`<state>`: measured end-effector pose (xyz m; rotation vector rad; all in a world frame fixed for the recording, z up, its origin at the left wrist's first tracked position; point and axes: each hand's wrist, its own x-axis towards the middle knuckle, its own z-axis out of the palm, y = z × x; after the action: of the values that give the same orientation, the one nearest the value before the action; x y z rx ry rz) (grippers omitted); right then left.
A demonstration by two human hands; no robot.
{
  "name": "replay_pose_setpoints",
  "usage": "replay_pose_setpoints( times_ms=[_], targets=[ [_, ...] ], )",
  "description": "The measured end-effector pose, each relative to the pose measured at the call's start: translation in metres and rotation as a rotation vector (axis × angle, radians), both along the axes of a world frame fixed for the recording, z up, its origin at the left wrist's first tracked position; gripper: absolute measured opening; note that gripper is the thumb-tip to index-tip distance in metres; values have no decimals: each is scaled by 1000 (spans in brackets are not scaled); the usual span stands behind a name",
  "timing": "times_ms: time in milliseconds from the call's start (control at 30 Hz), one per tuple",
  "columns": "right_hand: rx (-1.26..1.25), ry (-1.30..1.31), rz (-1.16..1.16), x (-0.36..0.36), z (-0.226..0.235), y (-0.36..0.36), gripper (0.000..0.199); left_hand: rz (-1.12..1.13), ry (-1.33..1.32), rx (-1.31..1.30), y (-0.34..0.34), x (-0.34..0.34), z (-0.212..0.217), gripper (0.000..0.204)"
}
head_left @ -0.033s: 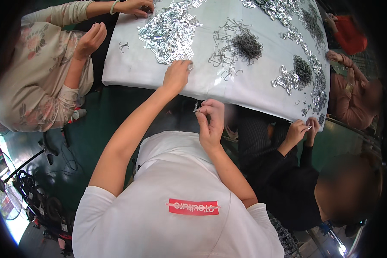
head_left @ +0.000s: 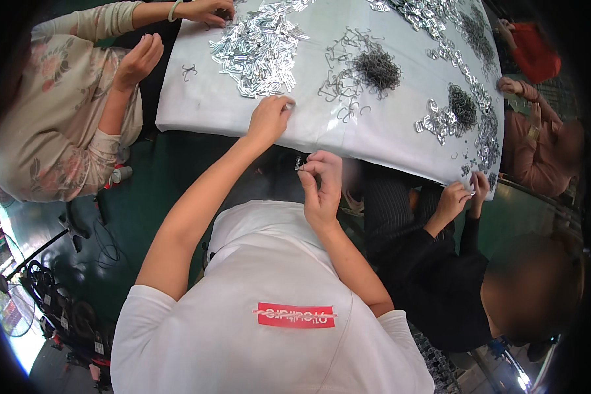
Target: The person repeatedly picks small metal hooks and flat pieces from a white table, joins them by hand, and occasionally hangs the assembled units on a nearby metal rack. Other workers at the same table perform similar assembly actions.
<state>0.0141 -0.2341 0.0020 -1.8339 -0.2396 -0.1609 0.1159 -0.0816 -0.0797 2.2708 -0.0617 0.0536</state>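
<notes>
My left hand [head_left: 269, 122] rests over the near edge of the white-covered table [head_left: 210, 115], its fingers curled in a pinch. A small pale, shiny bit shows at its fingertips, too little to name. Just beyond it lies a heap of flat silvery metal strips [head_left: 259, 56]. Held in front of my body, off the table edge, my right hand [head_left: 323, 190] pinches a small metal piece [head_left: 299, 165] between thumb and forefinger. A tangled pile of dark wire hooks [head_left: 376, 69] sits farther right, with loose hooks spread around it.
Several co-workers sit around the table; one at left has a hand [head_left: 210, 12] by the strips. At right a co-worker's hands [head_left: 463, 197] hold a small part. More silvery pieces [head_left: 438, 121] and a dark hook pile [head_left: 463, 108] cover the table's right side.
My left hand has drawn slightly back toward me, and the shiny bit at its fingertips shows less. My right hand stays in nearly the same place.
</notes>
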Motion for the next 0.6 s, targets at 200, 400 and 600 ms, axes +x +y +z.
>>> replay_pose_setpoints(
  times_ms=[200, 400, 600],
  targets=[
    [32, 54, 22, -1, -14, 1, 5, 42, 396, -565, 8, -58, 72, 17],
    [11, 25, 35, -2, -22, 6, 7, 88, 362, -667, 9, -84, 107, 16],
    [61, 80, 68, -2, -20, 8, 8, 28, 96, -515, 12, -94, 110, 13]
  ],
)
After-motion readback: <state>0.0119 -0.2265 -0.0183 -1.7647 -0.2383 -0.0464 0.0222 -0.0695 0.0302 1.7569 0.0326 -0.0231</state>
